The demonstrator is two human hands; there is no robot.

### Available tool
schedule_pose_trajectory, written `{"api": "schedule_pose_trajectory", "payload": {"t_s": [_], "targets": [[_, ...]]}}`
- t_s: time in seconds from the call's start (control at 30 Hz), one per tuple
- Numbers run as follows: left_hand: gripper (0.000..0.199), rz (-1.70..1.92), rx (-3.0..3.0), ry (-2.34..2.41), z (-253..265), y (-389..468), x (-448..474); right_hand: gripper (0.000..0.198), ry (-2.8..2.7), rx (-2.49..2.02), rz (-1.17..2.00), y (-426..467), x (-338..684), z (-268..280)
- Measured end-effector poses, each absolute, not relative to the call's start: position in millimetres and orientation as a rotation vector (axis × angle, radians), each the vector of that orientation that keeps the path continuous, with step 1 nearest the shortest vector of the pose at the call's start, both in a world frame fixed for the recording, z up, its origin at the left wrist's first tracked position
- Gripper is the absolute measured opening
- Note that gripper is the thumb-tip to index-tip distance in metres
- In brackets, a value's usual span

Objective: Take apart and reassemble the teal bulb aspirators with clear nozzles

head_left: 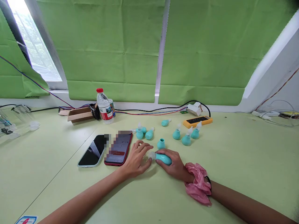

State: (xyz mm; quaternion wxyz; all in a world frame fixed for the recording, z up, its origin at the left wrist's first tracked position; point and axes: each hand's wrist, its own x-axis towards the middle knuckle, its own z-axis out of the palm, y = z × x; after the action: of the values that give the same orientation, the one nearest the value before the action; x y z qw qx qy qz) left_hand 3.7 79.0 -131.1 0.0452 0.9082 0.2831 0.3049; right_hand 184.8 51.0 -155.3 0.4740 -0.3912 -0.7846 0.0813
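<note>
My right hand (174,163) is closed around a turquoise rubber bulb of a nasal aspirator (164,159), which lies on its side with its clear nozzle (152,155) pointing left. My left hand (137,158) is beside that nozzle, fingers spread and thumb close to the tip; whether the thumb touches it I cannot tell. Just behind the right fingers stands a turquoise bulb without a nozzle (161,143), its round opening facing up. Further back are several more aspirators with clear tips: an upright one (176,134) on the right, and a tilted one (149,134) in the left cluster.
Left of my hands lie a red-cased phone (118,152) and a pale-cased phone (92,152). At the back stand a red-capped bottle (105,107), a cardboard box (80,115) and a yellow power strip (197,121) with a black cable. Clear containers (25,116) are at far left.
</note>
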Motion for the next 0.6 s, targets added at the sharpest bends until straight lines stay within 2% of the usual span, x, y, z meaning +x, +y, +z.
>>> {"api": "schedule_pose_trajectory", "payload": {"t_s": [0.17,0.3,0.4,0.6], "targets": [[0.029,1.012,3.079,0.788,-128.8,69.4,8.6,0.021,-1.883,-0.77,0.23,39.9,182.5,-149.4],[0.032,1.121,3.279,0.529,-134.8,71.1,11.1,0.004,-1.847,-0.837,0.381,32.6,176.9,-145.7],[0.036,1.02,3.18,0.448,-135.5,70.3,13.1,0.015,-1.754,-0.988,0.493,32.2,173.9,-144.7],[0.036,0.932,2.753,0.524,-132.9,59.3,13.9,0.027,-1.524,-1.151,0.956,27.8,170.2,-138.3]]}}
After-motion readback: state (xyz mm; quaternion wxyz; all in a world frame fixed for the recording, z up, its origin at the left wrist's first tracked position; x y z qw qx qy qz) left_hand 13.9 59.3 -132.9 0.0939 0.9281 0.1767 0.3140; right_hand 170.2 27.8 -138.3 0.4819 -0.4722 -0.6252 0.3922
